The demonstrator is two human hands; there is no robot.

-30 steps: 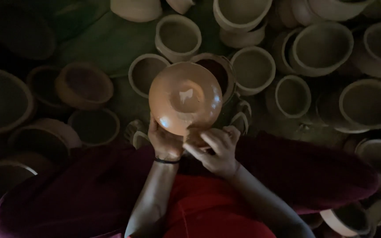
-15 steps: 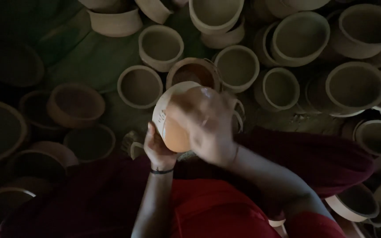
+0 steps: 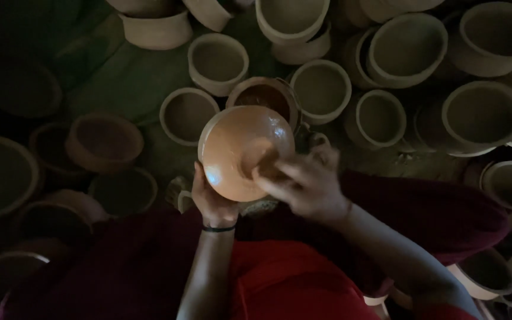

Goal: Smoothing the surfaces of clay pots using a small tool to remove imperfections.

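1. Since half a second ago, the right hand point(image 3: 309, 186) has slid off the face of the orange clay bowl point(image 3: 247, 151) toward its lower right edge; the glossy rounded surface, mostly covered then, now shows almost whole at the centre of the frame.
2. Compared with one second ago, the bowl sits at much the same height above the lap, so it is being turned and rubbed in place, not carried off.
3. Left hand point(image 3: 211, 198): closed around the bowl's lower left rim from beneath, thumb on the near face, a dark band at the wrist.
4. Right hand: fingers loosely extended and blurred, tips touching the bowl's surface near its lower right. Whether they pinch a cloth or tool cannot be told.
5. Surroundings: pale unfired clay pots point(image 3: 217, 62) crowd the upper half and right of the frame, standing close together on a green ground sheet point(image 3: 120, 77).
6. A darker reddish pot point(image 3: 265, 95) stands directly behind the held bowl.
7. Further reddish bowls point(image 3: 105, 139) lie in shadow at the left.
8. Obstruction: pots ring the seated person's red garment point(image 3: 280, 284) on every side, leaving little free ground near the hands.
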